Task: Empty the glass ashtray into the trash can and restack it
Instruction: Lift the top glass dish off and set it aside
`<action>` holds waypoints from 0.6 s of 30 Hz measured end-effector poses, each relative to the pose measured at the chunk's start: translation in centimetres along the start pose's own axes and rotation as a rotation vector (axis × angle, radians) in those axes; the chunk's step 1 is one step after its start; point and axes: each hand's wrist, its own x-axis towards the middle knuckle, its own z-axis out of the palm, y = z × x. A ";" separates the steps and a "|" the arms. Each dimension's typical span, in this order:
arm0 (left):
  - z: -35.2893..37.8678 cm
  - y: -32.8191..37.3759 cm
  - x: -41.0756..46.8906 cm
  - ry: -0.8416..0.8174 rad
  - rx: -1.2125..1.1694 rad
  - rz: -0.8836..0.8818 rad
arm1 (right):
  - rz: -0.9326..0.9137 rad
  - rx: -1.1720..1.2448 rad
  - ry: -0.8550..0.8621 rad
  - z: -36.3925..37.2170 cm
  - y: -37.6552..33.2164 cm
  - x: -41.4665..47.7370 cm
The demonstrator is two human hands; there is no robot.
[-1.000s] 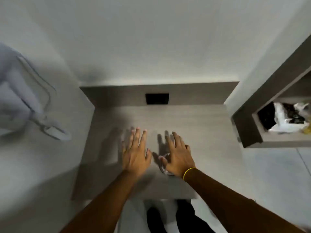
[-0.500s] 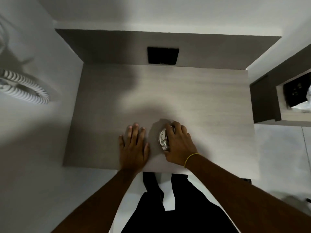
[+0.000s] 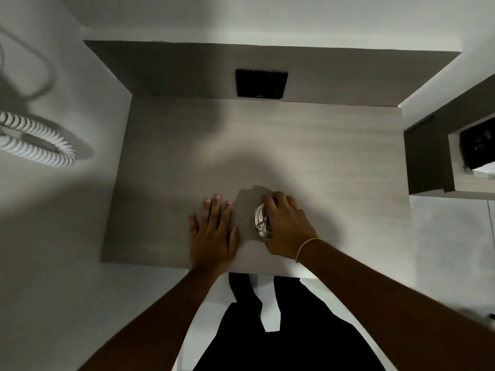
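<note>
Two hands rest near the front edge of the worktop [image 3: 308, 145]. The left hand [image 3: 213, 231] lies flat, fingers spread, just as half a second ago. The right hand [image 3: 285, 227] has closed further over the glass ashtray [image 3: 259, 219], fingers curled around its rim, thumb hidden. The ashtray sits on the surface, not yet lifted. Further back, a black wall plate [image 3: 261, 83]; no trash can shows, so carrying comes next

No text can be read — not even on the black wall panel [image 3: 261, 84].
</note>
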 end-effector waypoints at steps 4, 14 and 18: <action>-0.1 0.0 0.0 0.020 -0.024 0.002 | -0.005 0.114 0.042 -0.2 0.6 -1.1; -0.2 0.0 -0.2 0.030 -0.016 0.011 | 0.245 0.230 0.229 -0.9 8.8 -4.4; -0.2 0.0 -0.1 0.036 -0.014 0.005 | 0.262 0.116 0.241 0.2 10.1 -4.7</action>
